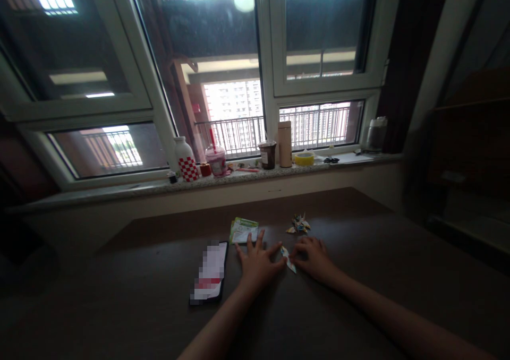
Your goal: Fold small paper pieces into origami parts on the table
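Observation:
A small folded piece of patterned paper (288, 260) lies on the dark table between my hands. My left hand (255, 262) holds its left side with thumb and index finger, while the other fingers are spread over the table. On the paper's right side, my right hand (313, 256) has its fingers curled in, fingertips at the edge. Just beyond the right hand sits a little cluster of folded paper pieces (299, 224) in a similar print. Green-and-white paper sheets (245, 230) lie beyond my left fingers. The paper's fold lines are too small to make out.
A phone (210, 272) with a lit screen lies left of my left hand on the table (151, 275). Along the windowsill (243, 177) stand a checkered bottle (186, 161), two drink cups, a tan flask (285, 145), yellow tape (304, 159) and scissors (331, 160).

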A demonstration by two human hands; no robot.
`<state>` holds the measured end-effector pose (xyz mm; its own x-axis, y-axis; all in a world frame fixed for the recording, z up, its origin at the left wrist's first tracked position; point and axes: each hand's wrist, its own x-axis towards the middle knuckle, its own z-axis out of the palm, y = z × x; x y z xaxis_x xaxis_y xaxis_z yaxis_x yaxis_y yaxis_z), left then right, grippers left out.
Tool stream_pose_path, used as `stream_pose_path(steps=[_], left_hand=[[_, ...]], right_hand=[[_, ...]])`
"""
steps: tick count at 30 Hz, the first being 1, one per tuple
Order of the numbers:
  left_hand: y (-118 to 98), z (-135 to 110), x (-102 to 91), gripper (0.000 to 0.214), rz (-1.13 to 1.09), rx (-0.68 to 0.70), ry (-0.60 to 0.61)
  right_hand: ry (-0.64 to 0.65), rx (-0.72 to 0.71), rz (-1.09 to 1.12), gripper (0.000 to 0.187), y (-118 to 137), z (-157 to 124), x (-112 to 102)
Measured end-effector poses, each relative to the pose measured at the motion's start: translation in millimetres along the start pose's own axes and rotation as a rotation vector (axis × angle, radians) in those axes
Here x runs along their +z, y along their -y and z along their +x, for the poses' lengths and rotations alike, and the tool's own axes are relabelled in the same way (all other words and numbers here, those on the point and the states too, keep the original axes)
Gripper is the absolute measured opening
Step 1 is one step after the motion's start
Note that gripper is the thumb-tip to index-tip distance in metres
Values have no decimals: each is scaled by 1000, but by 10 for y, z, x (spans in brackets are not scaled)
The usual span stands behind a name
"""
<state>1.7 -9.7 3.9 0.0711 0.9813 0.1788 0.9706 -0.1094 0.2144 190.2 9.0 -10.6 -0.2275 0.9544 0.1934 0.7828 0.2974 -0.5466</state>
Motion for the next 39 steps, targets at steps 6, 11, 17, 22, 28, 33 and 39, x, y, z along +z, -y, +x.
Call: stream_pose_path(steps=[6, 11, 17, 22, 28, 33, 39], left_hand=[[26, -7, 9, 51, -16, 18, 12], [35, -7, 14, 49, -30, 26, 15], [24, -2, -8, 48, -46, 19, 19], [23, -2, -15, 50, -45, 13, 24], [27, -8, 3, 49, -40, 17, 19], [9, -16, -10, 50, -51, 21, 25], [9, -3, -18, 52, -45, 30, 1]], right_hand=[[16, -43, 26, 17, -5, 24, -7], [2, -73, 20, 17, -11, 95, 16], [60, -115, 25, 20, -14, 89, -63], [152, -173, 35, 31, -51, 59, -167], [231, -246, 28, 49, -134, 43, -226], [215, -270, 21, 44, -139, 27, -232], [154, -273, 44, 24, -166, 48, -143]])
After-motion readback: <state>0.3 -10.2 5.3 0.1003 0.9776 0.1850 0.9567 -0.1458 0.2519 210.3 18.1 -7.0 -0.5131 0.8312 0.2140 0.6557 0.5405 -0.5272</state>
